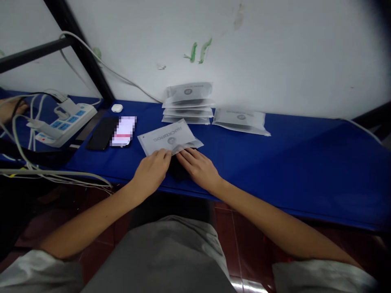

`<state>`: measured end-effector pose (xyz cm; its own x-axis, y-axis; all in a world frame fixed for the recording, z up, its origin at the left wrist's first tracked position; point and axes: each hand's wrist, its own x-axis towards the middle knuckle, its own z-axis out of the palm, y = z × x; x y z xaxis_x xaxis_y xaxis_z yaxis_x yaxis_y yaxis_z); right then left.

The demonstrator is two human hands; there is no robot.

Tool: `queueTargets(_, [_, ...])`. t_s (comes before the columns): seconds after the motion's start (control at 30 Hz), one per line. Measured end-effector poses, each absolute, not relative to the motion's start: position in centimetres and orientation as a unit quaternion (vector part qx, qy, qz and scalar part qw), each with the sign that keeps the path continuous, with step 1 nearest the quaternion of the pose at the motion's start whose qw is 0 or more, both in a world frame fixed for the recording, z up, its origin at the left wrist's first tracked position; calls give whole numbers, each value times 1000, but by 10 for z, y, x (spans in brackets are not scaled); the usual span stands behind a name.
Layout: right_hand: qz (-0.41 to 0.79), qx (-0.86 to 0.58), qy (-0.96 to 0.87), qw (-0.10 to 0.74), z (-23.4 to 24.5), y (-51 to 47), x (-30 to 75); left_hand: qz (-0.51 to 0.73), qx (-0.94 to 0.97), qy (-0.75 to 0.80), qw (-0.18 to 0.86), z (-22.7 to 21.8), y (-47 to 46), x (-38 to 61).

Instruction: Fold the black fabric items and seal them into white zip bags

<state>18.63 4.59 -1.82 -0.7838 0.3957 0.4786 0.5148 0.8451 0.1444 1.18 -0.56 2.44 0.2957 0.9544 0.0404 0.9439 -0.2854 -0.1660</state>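
Observation:
A frosted plastic pouch (pixel 169 137) with grey lettering lies on the blue table (pixel 275 154) in front of me. My left hand (pixel 152 169) pinches the pouch's near edge with curled fingers. My right hand (pixel 198 167) lies with fingers stretched over a black item (pixel 178 171) at the pouch's mouth. The black item is mostly hidden under both hands.
A stack of like pouches (pixel 187 103) stands against the white wall, one more pouch (pixel 240 121) to its right. Two phones (pixel 102 133) (pixel 124 131), a white earbud case (pixel 117 108) and a power strip (pixel 65 122) with cables lie at left. Another person's hand (pixel 9 109) shows at the far left edge.

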Motion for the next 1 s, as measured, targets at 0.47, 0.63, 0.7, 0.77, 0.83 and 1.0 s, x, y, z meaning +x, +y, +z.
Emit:
queueTargets(0.47, [-62,-404,-901,143,-12,49,158,-54,-781,-610,122,8,-16,6])
queueTargets(0.63, [-79,-368,-916,140,-14,53,154,-44,-770,-623,131,15,2,4])
queueTargets(0.7, [-87,-327,-928,154,-16,58,154,-55,-794,-592,128,17,8,2])
queueTargets(0.77, [-93,-271,-945,157,-19,64,153,-70,-815,-561,126,18,11,2])
queueTargets(0.83, [-94,-227,-958,149,-21,70,152,-80,-828,-542,121,19,10,2])
queueTargets(1.0, [-62,-281,-947,143,-19,77,151,-100,-812,-566,103,12,2,0])
